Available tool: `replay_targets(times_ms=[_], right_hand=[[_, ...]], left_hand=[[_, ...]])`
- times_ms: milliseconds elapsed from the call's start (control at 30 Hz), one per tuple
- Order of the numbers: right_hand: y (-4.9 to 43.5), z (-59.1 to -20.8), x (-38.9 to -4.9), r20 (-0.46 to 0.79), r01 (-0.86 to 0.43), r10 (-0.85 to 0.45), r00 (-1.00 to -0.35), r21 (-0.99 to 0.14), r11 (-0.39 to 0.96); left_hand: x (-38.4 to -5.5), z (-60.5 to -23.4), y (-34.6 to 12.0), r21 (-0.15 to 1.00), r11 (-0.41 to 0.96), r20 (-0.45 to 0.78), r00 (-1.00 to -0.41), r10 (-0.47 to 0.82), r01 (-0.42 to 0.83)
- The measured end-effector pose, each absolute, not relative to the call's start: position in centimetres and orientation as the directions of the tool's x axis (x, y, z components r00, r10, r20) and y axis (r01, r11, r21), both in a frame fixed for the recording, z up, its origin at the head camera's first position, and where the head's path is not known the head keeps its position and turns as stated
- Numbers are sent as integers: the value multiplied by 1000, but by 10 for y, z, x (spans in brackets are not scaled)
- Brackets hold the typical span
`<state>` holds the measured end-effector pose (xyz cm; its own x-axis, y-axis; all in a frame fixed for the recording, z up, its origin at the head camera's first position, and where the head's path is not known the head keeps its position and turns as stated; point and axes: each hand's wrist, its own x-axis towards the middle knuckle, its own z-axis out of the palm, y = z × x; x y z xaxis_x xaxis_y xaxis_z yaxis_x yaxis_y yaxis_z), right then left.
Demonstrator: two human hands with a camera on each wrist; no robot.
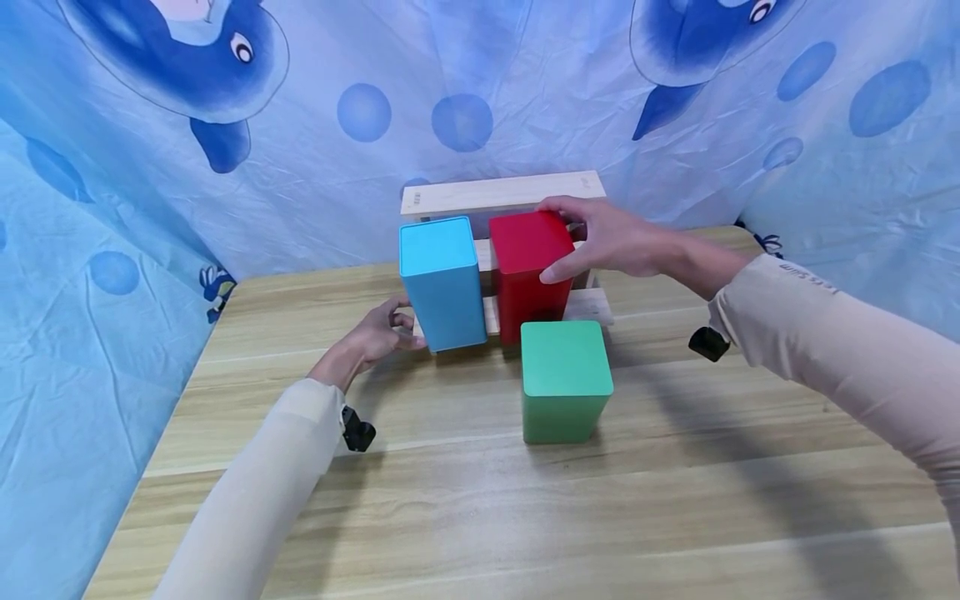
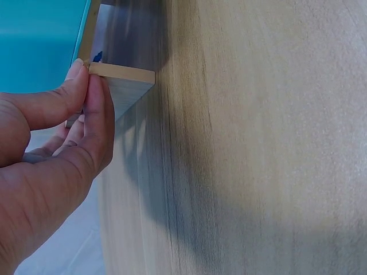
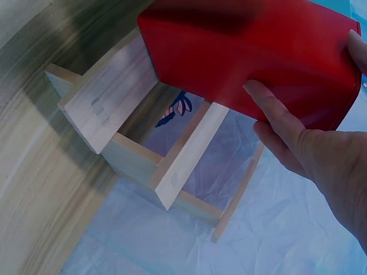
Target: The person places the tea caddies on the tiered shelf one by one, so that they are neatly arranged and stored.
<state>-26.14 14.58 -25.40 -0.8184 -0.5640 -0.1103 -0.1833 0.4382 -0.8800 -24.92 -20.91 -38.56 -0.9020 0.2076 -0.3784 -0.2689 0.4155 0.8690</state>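
Note:
My right hand (image 1: 618, 237) holds a tall red box (image 1: 531, 242) near its top, thumb on the near side and fingers at the back right. The red box stands upright against a slatted wooden rack (image 1: 502, 194). Left of it, a blue box (image 1: 438, 247) leans on the same rack, slightly tilted. Low at the rack's left end, my left hand (image 1: 375, 333) pinches the wood. In the left wrist view, thumb and fingers meet at a wooden slat end (image 2: 123, 73), the thumb tip close by the blue box's edge.
A green box (image 1: 566, 367) stands upright on the wooden table (image 1: 450, 517), in front of the red one. Behind the rack hangs a blue curtain (image 1: 300, 200) with whale prints, which also runs along the left and right sides.

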Motion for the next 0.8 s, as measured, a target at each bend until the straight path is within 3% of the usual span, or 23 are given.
replay_targets(times_ms=[800], right_hand=[[138,-253,-269,-215,-62,-555,-804,-897,437]], left_hand=[[-250,-386,-209,866,424,-382,-899,214,-267]])
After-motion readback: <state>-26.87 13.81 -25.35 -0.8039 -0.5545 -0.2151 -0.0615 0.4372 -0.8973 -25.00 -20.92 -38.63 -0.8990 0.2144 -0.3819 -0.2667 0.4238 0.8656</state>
